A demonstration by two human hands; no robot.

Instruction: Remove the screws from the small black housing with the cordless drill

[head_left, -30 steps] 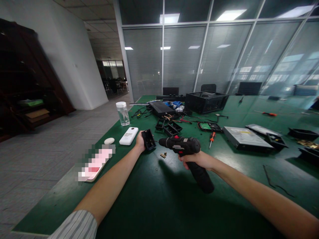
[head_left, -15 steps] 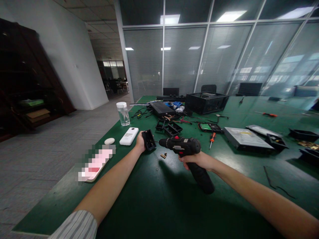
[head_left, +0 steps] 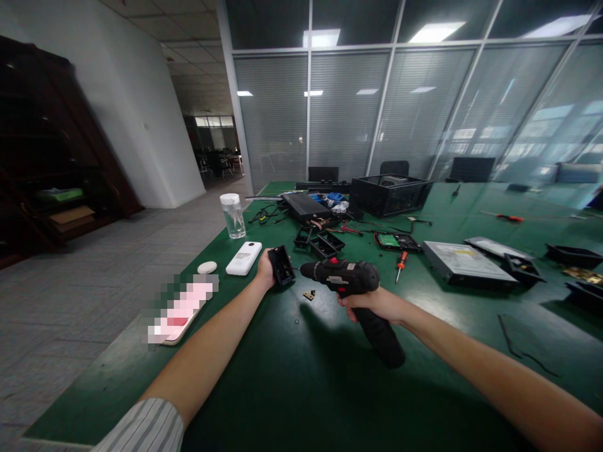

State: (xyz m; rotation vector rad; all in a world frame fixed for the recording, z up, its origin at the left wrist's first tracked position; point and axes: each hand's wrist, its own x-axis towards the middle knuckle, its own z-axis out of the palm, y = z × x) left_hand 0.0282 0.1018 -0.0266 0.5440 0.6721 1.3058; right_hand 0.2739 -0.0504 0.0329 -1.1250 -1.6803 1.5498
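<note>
My left hand grips a small black box-like housing, tilted so its hollow inside with tiny metal parts faces me. A black cordless drill is in my right hand, fingers wrapped round its handle. The drill points left, its bit at the right side of the housing; whether the tip touches cannot be made out. Below the chuck, a small brass-coloured piece lies on the green table. Just behind the drill sit more open black housings.
On the left are a pink phone, a white power bank and a clear bottle. A black metal case and cables stand at the back. To the right lie an orange screwdriver and a flat silver drive.
</note>
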